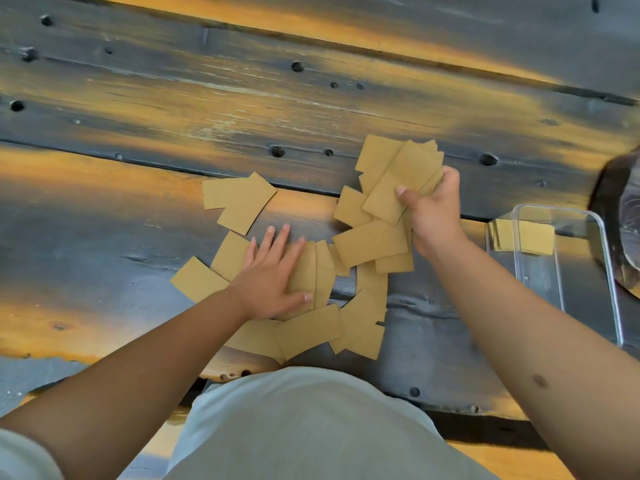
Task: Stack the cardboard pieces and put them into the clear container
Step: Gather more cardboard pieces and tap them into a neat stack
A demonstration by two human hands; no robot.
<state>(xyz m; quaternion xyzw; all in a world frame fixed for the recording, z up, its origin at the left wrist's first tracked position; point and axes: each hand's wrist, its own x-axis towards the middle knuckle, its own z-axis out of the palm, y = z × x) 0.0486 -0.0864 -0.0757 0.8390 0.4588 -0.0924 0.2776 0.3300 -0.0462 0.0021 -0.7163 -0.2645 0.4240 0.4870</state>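
the wooden table (242, 98) fills the view, dark planks streaked with orange and dotted with round holes. the person's pale shirt (304, 427) takes up the lower middle, both bare forearms reaching out over it. the clear container (585, 265) stands well to the right of the right hand's grip, upright on the table, with a few cardboard pieces lying in its far end (523, 237). at the far right edge a dark rounded object (620, 209) is only partly in view and cannot be identified. the scattered cardboard pieces (311, 330) lie loose and overlapping on the table, below and to the left of the grip; two more (239, 200) lie apart, to its left. the right hand (433, 209) grips a fanned, uneven bunch of cardboard pieces (398, 174), thumb on top and fingers curled round the far edge. the left hand (273, 278) lies flat, fingers straight and spread, pressing on loose pieces below and left of the held bunch.
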